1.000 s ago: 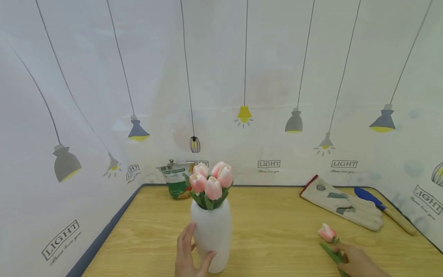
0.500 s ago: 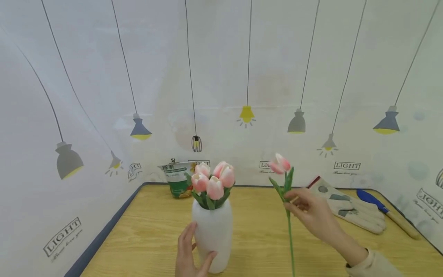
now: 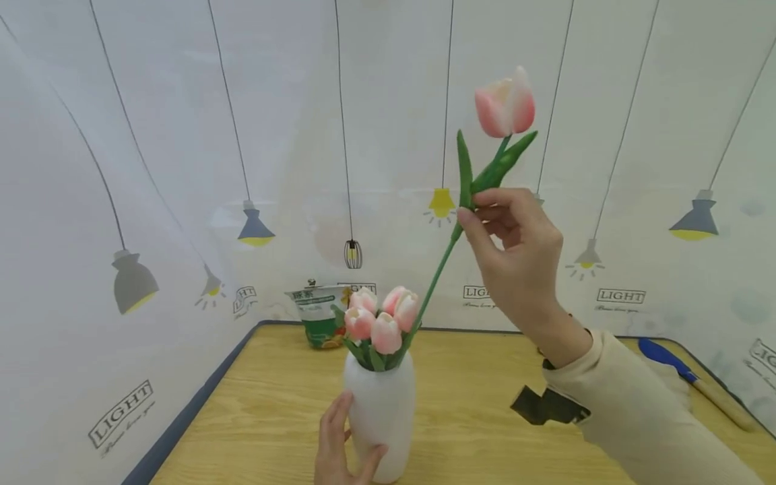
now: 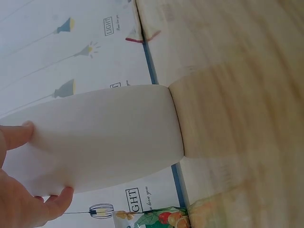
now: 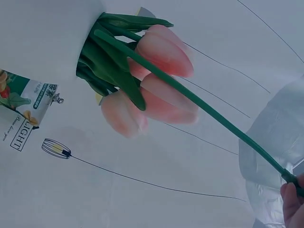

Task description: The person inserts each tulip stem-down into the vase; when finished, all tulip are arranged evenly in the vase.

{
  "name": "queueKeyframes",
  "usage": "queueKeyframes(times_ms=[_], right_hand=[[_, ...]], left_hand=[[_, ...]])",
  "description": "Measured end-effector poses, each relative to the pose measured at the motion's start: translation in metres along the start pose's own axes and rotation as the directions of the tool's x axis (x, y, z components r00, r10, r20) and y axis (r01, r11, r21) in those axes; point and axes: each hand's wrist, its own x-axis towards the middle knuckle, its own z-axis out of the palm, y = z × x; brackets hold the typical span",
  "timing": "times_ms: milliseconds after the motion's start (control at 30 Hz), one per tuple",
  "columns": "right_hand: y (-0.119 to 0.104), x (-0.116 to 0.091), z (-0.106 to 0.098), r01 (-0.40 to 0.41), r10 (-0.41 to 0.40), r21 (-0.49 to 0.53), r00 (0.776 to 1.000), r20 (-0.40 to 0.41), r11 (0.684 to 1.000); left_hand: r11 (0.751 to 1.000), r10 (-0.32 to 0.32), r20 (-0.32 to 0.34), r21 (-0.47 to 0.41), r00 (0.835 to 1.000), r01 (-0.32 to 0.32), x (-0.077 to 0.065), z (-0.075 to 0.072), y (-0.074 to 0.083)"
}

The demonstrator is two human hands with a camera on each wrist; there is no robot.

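A white vase (image 3: 383,411) stands on the table, holding several pink-and-white tulips (image 3: 385,333) with green leaves. My left hand (image 3: 341,444) grips the vase low on its side, thumb (image 4: 19,134) and fingers round the wall. High to the right, my right hand (image 3: 521,249) pinches a single tulip (image 3: 505,104) just below its leaves, bloom upward. Its long stem (image 5: 204,104) slants down to the bunch. In the right wrist view the stem's lower end overlaps the leaves at the vase's mouth.
A green-and-white pouch (image 3: 321,320) with a clip on top stands behind the vase, against the printed wall. At the right lies a blue-bladed tool (image 3: 667,357) with a wooden handle. Beside it a pale glove (image 3: 674,378) is mostly hidden by my right sleeve (image 3: 655,411).
My right hand has lifted the single tulip from low on the table's right side, up and leftward, bringing its stem to the vase's mouth. The left hand has stayed on the vase.
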Motion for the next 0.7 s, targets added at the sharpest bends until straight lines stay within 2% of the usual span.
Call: queueKeyframes(times_ms=[100, 200, 400, 467, 633, 700], right_hand=[[-0.001, -0.003, 0.003, 0.007, -0.007, -0.001, 0.999, -0.034, 1.000], [-0.002, -0.007, 0.005, 0.048, -0.047, 0.008, 0.997, -0.065, 0.999], [-0.002, -0.012, 0.013, 0.140, -0.136, 0.019, 0.980, -0.147, 0.990], [-0.001, -0.016, 0.016, 0.142, -0.140, 0.012, 0.982, -0.130, 0.990], [0.000, -0.022, 0.017, 0.125, -0.123, -0.057, 0.992, 0.033, 0.991], [0.000, -0.020, 0.016, 0.108, -0.104, -0.069, 0.993, 0.056, 0.992]], left_hand=[[1.000, 0.024, -0.012, 0.013, 1.000, -0.024, -0.001, 0.001, 0.000], [0.999, 0.038, -0.014, 0.015, 0.999, -0.037, -0.001, 0.001, 0.000], [1.000, 0.023, -0.002, 0.010, 1.000, -0.022, 0.000, 0.000, 0.001], [1.000, 0.023, 0.001, 0.010, 1.000, -0.023, 0.000, -0.001, 0.001], [1.000, 0.028, 0.010, 0.012, 1.000, -0.028, 0.000, -0.001, 0.002], [1.000, 0.018, 0.019, 0.016, 1.000, -0.018, 0.000, -0.002, 0.003]])
